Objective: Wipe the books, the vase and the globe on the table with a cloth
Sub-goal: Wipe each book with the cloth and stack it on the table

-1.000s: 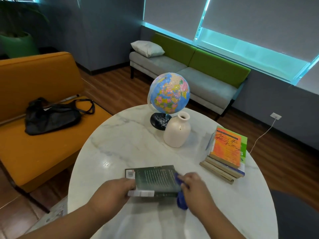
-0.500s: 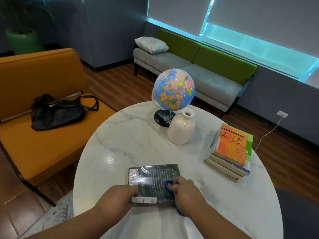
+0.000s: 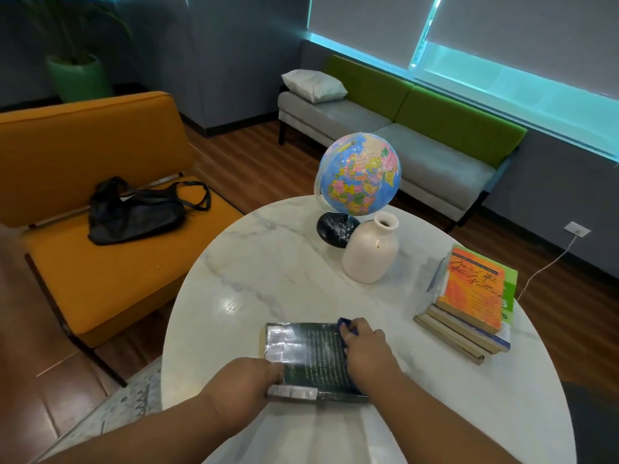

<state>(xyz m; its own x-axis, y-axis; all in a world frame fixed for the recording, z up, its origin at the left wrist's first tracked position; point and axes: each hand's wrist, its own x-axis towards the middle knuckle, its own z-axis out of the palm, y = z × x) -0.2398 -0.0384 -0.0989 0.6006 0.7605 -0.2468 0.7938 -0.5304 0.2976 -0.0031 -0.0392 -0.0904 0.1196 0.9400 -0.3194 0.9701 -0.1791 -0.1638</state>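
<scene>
Right hand [image 3: 366,349] bunched round the blue cloth [image 3: 343,324], pressing it onto the book [image 3: 311,353] at bottom centre of the frame. Left hand [image 3: 248,380] grips the book's near-left corner, fingers bent over the edge. Step: wiping this book's cover. Next, I judge: sweep back across the cover, then go on to the stack [image 3: 469,303] at right, the vase [image 3: 370,252] and the globe [image 3: 360,174] above centre. Versus half a second ago: cloth has travelled from the cover's near part to its far-right corner.
</scene>
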